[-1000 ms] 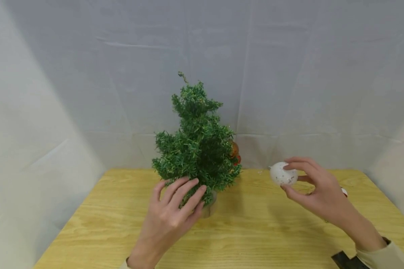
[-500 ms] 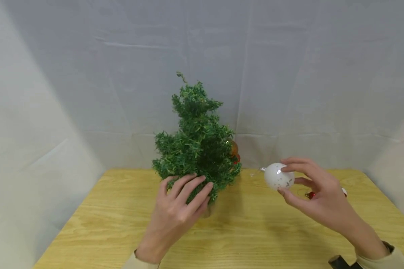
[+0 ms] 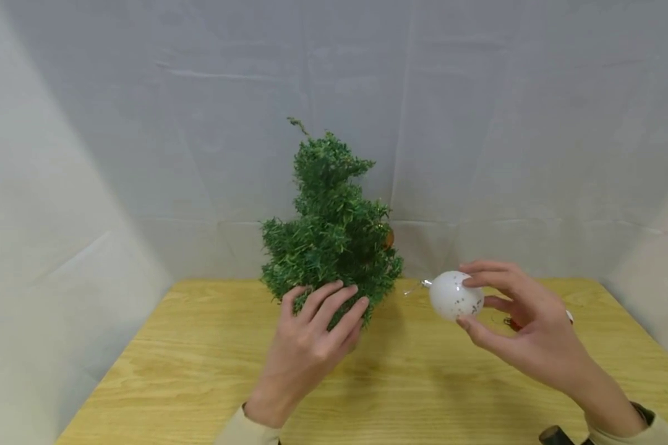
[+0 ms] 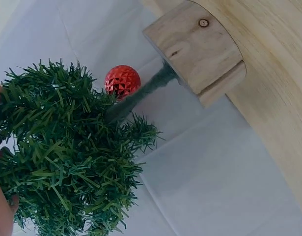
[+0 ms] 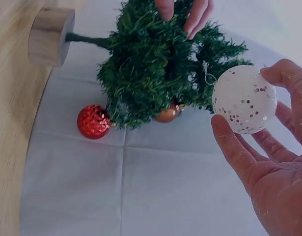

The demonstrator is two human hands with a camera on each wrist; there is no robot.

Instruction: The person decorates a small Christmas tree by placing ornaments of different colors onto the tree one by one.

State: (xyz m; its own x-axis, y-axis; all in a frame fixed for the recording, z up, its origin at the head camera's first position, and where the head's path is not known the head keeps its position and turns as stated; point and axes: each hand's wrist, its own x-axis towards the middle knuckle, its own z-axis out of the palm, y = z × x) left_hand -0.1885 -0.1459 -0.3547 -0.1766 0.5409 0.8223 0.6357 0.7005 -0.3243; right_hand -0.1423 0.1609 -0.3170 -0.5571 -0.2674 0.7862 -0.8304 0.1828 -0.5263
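Observation:
A small green artificial Christmas tree [image 3: 334, 210] stands on a round wooden base [image 4: 195, 46] at mid-table. My left hand [image 3: 318, 340] grips its lower front branches, the fingers curled into the green. To the right of the tree, my right hand [image 3: 534, 321] holds a white bauble [image 3: 453, 295] with silver specks, between thumb and fingers above the table. Its silver cap and string loop point left, toward the tree. In the right wrist view a red faceted bauble [image 5: 93, 121] and an orange bauble [image 5: 166, 114] hang on the tree's branches.
Partly hidden behind my right hand, a small red ornament [image 3: 513, 324] lies on the wooden table [image 3: 161, 371]. A bit of something white [image 3: 570, 317] shows beside that wrist. Pale cloth [image 3: 200, 154] hangs behind the table and along both sides.
My right hand has eased left with the white bauble, its cap and string coming into fuller view. The tree has turned and shifted slightly right with my left hand; its red bauble has left the head view.

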